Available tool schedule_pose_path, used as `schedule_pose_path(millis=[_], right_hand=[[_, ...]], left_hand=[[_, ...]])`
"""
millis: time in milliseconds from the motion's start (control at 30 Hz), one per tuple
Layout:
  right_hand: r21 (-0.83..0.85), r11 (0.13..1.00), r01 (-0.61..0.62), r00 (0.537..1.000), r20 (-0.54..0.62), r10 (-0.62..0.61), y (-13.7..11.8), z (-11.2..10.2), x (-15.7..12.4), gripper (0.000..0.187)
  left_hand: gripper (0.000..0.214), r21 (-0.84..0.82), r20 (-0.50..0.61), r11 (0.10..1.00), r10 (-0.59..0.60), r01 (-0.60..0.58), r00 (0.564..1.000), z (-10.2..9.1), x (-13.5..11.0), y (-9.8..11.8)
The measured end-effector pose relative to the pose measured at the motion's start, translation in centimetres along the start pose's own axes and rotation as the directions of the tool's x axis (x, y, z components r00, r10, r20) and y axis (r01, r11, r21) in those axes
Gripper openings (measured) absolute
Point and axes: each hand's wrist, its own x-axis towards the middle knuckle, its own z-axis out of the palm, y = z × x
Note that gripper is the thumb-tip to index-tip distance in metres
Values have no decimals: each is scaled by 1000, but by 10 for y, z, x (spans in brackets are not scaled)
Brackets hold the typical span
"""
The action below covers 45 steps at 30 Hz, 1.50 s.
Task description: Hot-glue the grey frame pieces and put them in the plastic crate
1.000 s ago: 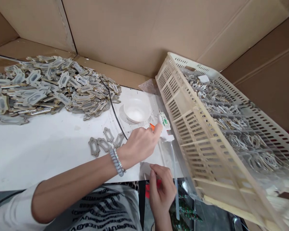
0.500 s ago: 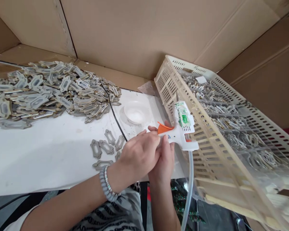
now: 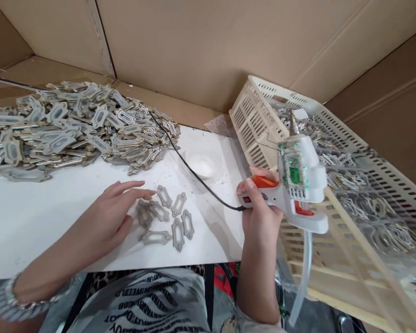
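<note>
My right hand [image 3: 261, 199] is wrapped around the handle of a white glue gun [image 3: 303, 185] with an orange trigger. The gun's nozzle points up and away, and a long glue stick [image 3: 303, 277] hangs from its back end. My left hand [image 3: 119, 208] holds nothing; its fingers are apart, with the fingertips over a small group of grey metal frame-shaped plates [image 3: 156, 237] on the white table. One plate beneath those fingers is blurred. A black cord [image 3: 201, 178] runs from the gun's handle across the table.
A large heap of similar plates [image 3: 79, 125] covers the back left of the table [image 3: 17, 236]. Behind the cord sits a shallow white dish [image 3: 204, 165]. On the right, a cream plastic crate [image 3: 260, 134] holds rows of small metal pieces. Cardboard walls [image 3: 180, 51] stand around.
My left hand has come off the glue gun and moved left to the small group of plates. My right hand has carried the gun to the right, nearer the crate.
</note>
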Motion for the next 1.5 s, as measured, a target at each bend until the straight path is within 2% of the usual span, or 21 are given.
schedule_pose_path(millis=[100, 200, 267, 367, 467, 567, 667, 733, 900, 1067, 1133, 1167, 1233, 1267, 1300, 1367, 1400, 1500], right_hand=[[-68, 998, 3, 994, 107, 4, 0, 0, 9, 18], [-126, 992, -20, 974, 221, 47, -3, 7, 15, 21], [-159, 987, -19, 964, 260, 61, -4, 12, 18, 19], [-180, 982, -51, 954, 284, 101, -3, 18, 21, 15], [-208, 973, -104, 939, 302, 165, 2, 20, 20, 15], [-249, 955, -160, 925, 300, 233, 7, 22, 17, 16], [-187, 950, -252, 909, 292, 298, 11, 28, 11, 19], [-97, 946, -310, 895, 306, 325, 14, 34, 5, 22], [61, 930, -362, 894, 304, 329, 18, 45, -8, 23], [39, 923, -382, 891, 282, 357, 15, 51, -9, 25], [23, 919, -394, 886, 275, 373, 14, 51, -8, 25], [18, 916, -401, 884, 270, 381, 14, 51, -7, 26], [7, 911, -411, 881, 261, 396, 14, 50, -7, 27], [0, 911, -413, 879, 260, 399, 15, 49, -7, 27], [-8, 913, -409, 879, 266, 396, 15, 48, -7, 26], [-34, 925, -379, 883, 286, 372, 16, 46, -7, 23], [-56, 932, -358, 886, 296, 358, 16, 45, -8, 22], [-146, 943, -298, 892, 309, 330, 15, 43, -9, 19]], left_hand=[[44, 34, 76, 999, -8, 6, 997, -1, -11, -19], [37, 16, 137, 1000, 11, -14, 990, -1, -10, -20], [29, 4, 134, 999, 43, -44, 990, -1, -6, -17], [17, -22, 79, 995, 95, -93, 992, -3, 1, -15], [12, -40, 41, 996, 86, -85, 995, -8, 1, -14], [13, 37, -38, 997, 67, -65, 997, -17, 3, -9], [17, 152, -187, 988, 66, -37, 980, -25, 18, 2], [17, 163, -244, 985, 86, -47, 966, -27, 35, 11], [19, 103, -266, 976, 215, -194, 940, -17, 71, 24], [20, 98, -292, 944, 329, -314, 898, -8, 79, 28], [14, 95, -279, 938, 346, -332, 896, -9, 82, 27], [12, 64, -259, 948, 317, -311, 912, -10, 84, 26], [28, -96, -146, 979, 164, -179, 976, -12, 90, 24], [38, -210, -43, 975, 70, -77, 997, -12, 93, 22], [44, -325, 84, 945, -3, 30, 996, -12, 95, 21], [46, -485, 317, 849, -51, 208, 947, -11, 97, 19], [46, -530, 391, 805, -46, 266, 919, -9, 98, 19], [50, -615, 476, 691, -59, 380, 878, -5, 96, 21]])
